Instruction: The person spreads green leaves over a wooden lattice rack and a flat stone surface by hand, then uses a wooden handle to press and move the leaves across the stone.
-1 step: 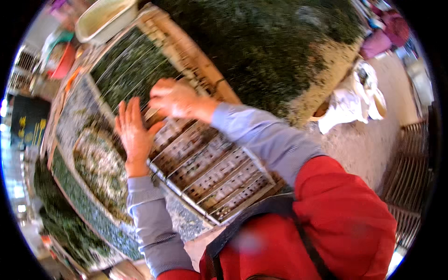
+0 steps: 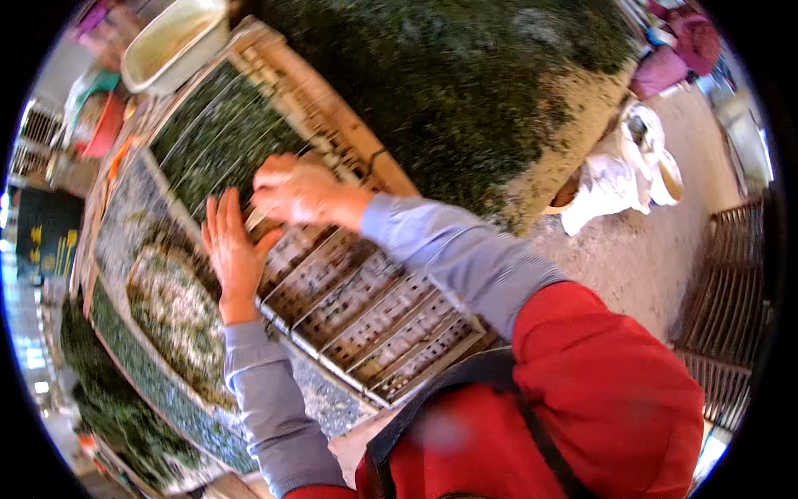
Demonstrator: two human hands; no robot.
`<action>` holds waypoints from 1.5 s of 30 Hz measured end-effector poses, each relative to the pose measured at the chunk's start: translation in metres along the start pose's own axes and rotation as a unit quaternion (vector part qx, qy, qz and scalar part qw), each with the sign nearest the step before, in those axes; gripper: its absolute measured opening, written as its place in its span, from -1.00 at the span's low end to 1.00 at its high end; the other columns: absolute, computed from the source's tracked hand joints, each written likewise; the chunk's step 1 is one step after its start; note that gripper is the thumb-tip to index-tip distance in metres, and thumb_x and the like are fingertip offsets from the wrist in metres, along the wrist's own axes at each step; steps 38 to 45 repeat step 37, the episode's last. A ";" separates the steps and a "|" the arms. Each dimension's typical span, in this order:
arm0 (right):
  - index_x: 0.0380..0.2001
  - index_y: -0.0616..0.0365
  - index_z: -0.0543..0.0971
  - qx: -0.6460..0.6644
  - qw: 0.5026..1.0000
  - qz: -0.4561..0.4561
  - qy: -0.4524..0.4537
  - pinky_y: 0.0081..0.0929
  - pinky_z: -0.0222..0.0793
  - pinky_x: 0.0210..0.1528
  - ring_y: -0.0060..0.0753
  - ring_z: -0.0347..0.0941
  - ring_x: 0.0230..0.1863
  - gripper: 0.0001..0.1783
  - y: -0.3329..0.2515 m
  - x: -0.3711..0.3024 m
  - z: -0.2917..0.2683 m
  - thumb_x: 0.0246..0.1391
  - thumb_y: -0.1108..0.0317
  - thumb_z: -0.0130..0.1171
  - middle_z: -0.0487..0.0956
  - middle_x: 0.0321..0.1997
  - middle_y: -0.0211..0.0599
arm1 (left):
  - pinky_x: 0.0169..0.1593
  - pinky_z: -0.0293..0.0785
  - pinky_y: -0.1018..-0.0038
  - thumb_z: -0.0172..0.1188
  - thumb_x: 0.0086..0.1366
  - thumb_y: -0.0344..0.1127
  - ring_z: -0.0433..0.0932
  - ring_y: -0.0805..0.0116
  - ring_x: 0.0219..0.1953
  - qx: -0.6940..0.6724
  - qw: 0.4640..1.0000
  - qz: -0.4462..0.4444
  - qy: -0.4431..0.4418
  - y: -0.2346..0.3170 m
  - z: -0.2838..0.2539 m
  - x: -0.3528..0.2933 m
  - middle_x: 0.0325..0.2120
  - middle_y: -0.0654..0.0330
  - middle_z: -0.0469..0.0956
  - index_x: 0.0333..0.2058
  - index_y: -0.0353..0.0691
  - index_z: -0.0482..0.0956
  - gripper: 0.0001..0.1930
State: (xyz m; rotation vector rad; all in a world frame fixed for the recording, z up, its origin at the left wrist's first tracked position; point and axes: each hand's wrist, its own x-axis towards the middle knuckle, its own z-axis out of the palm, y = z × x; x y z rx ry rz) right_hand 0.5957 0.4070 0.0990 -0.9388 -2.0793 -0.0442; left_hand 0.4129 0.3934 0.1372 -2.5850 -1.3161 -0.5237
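A slatted frame [image 2: 332, 373] lies tilted on the worktable in front of me. Its near part shows rows of pale panels with small dark holes [image 2: 386, 309]. Dark green leafy stuff [image 2: 218, 133] fills its far part, crossed by thin light rods. My left hand [image 2: 230, 258] rests at the frame's left edge, fingers stretched and nothing seen in them. Just to its right, my right hand [image 2: 298, 191] has its fingers curled over the line where green meets bare panels. A small pale piece [image 2: 256, 219] shows beneath those fingers; its kind is unclear.
A heap of whitish-green bits [image 2: 176, 316] lies left of the frame. A wooden board [image 2: 332, 104] borders the far side, with a large dark green pile [image 2: 440, 100] beyond. A pale basin [image 2: 176, 46] stands far left; white bags [image 2: 611, 187] sit on the floor at right.
The view has shifted slightly. My right hand sits a little lower and closer to my left hand. My left hand keeps its place at the frame's edge.
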 end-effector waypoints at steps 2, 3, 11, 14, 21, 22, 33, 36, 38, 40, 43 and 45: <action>-0.58 0.06 0.52 0.012 1.000 0.008 0.005 -0.36 0.33 -0.18 -0.37 0.29 -0.22 -0.89 0.009 -0.001 0.004 -0.17 0.29 0.19 0.36 -0.39 -0.38 | 0.22 0.03 0.05 0.07 -0.08 0.39 0.08 0.03 0.25 0.021 1.000 -0.003 0.003 -0.001 0.021 0.005 0.16 0.10 0.22 0.18 -0.23 0.14 -0.02; -0.52 0.06 0.55 0.014 1.000 0.012 -0.007 -0.36 0.31 -0.13 -0.37 0.29 -0.20 -0.89 0.011 -0.002 0.000 -0.19 0.31 0.21 0.39 -0.37 -0.39 | 0.21 0.03 0.05 0.08 -0.09 0.39 0.09 0.03 0.25 0.014 1.000 -0.014 -0.006 0.002 0.025 0.008 0.17 0.11 0.22 0.17 -0.22 0.15 -0.02; -0.01 -0.01 0.42 -0.002 0.980 0.175 0.098 -0.18 0.04 0.23 -0.08 0.05 0.25 -0.24 0.060 -0.102 -0.125 -0.40 0.15 0.44 0.19 0.18 -0.14 | 0.25 -0.02 0.10 -0.10 -0.03 0.51 0.10 0.04 0.24 0.010 0.999 -0.028 0.015 -0.003 0.028 0.005 0.15 0.09 0.24 0.14 -0.23 0.23 -0.02; 0.26 -0.29 0.07 -0.142 0.909 0.380 -0.094 0.29 -0.21 0.21 0.21 -0.32 0.35 0.09 0.097 -0.185 -0.165 -0.38 0.05 0.45 -0.22 0.37 -0.11 | 0.24 0.00 0.11 -0.12 -0.01 0.51 0.14 0.02 0.22 0.016 0.999 -0.021 0.020 -0.001 0.030 0.011 0.14 0.08 0.26 0.12 -0.24 0.25 -0.05; 0.19 -0.30 0.24 -0.219 0.834 0.330 -0.386 0.50 0.03 0.02 0.42 -0.23 0.31 -0.11 0.158 -0.108 -0.142 -0.29 0.10 0.40 -0.32 0.41 -0.21 | 0.23 0.02 0.12 -0.05 -0.05 0.50 0.16 -0.02 0.20 0.011 1.000 -0.017 0.020 0.005 0.029 0.017 0.14 0.06 0.26 0.10 -0.25 0.26 -0.03; 0.16 -0.28 0.29 -0.200 0.812 0.366 -0.409 0.49 0.07 0.00 0.43 -0.18 0.29 -0.19 0.168 -0.101 -0.140 -0.24 0.14 0.37 -0.30 0.41 -0.21 | 0.23 0.03 0.12 -0.03 -0.05 0.48 0.16 -0.02 0.20 0.010 1.000 -0.017 0.021 0.005 0.028 0.015 0.14 0.06 0.26 0.10 -0.25 0.26 -0.04; -0.23 -0.13 0.52 -0.147 0.912 0.308 -0.226 -0.11 0.47 -0.26 0.05 0.37 -0.15 -0.54 0.144 -0.150 -0.203 -0.37 0.33 0.30 0.33 -0.06 -0.28 | 0.30 -0.20 0.12 0.06 0.09 0.24 -0.15 0.02 0.32 0.047 0.997 -0.046 -0.032 0.017 0.002 0.013 0.22 0.11 0.11 0.21 -0.22 0.10 -0.15; -0.20 -0.17 0.50 -0.144 0.939 0.253 -0.184 -0.07 0.47 -0.24 0.01 0.38 -0.14 -0.49 0.128 -0.139 -0.231 -0.38 0.33 0.30 0.30 0.00 -0.27 | 0.32 -0.27 0.12 -0.20 0.21 0.29 -0.19 0.01 0.33 0.001 0.998 -0.056 0.040 0.060 -0.004 0.043 0.24 0.14 0.10 0.23 -0.20 0.05 -0.20; -0.19 -0.19 0.49 -0.132 0.949 0.235 -0.164 -0.04 0.46 -0.23 0.01 0.38 -0.13 -0.48 0.126 -0.133 -0.240 -0.39 0.33 0.30 0.29 0.01 -0.25 | 0.33 -0.31 0.13 -0.20 0.20 0.30 -0.20 0.01 0.33 -0.088 0.993 -0.055 0.053 0.086 -0.009 0.064 0.25 0.15 0.08 0.25 -0.17 0.03 -0.19; -0.19 -0.19 0.49 -0.132 0.949 0.235 -0.164 -0.04 0.46 -0.23 0.01 0.38 -0.13 -0.48 0.126 -0.133 -0.240 -0.39 0.33 0.30 0.29 0.01 -0.25 | 0.33 -0.31 0.13 -0.20 0.20 0.30 -0.20 0.01 0.33 -0.088 0.993 -0.055 0.053 0.086 -0.009 0.064 0.25 0.15 0.08 0.25 -0.17 0.03 -0.19; -0.19 -0.19 0.49 -0.132 0.949 0.235 -0.164 -0.04 0.46 -0.23 0.01 0.38 -0.13 -0.48 0.126 -0.133 -0.240 -0.39 0.33 0.30 0.29 0.01 -0.25 | 0.33 -0.31 0.13 -0.20 0.20 0.30 -0.20 0.01 0.33 -0.088 0.993 -0.055 0.053 0.086 -0.009 0.064 0.25 0.15 0.08 0.25 -0.17 0.03 -0.19; -0.19 -0.19 0.49 -0.132 0.949 0.235 -0.164 -0.04 0.46 -0.23 0.01 0.38 -0.13 -0.48 0.126 -0.133 -0.240 -0.39 0.33 0.30 0.29 0.01 -0.25 | 0.33 -0.31 0.13 -0.20 0.20 0.30 -0.20 0.01 0.33 -0.088 0.993 -0.055 0.053 0.086 -0.009 0.064 0.25 0.15 0.08 0.25 -0.17 0.03 -0.19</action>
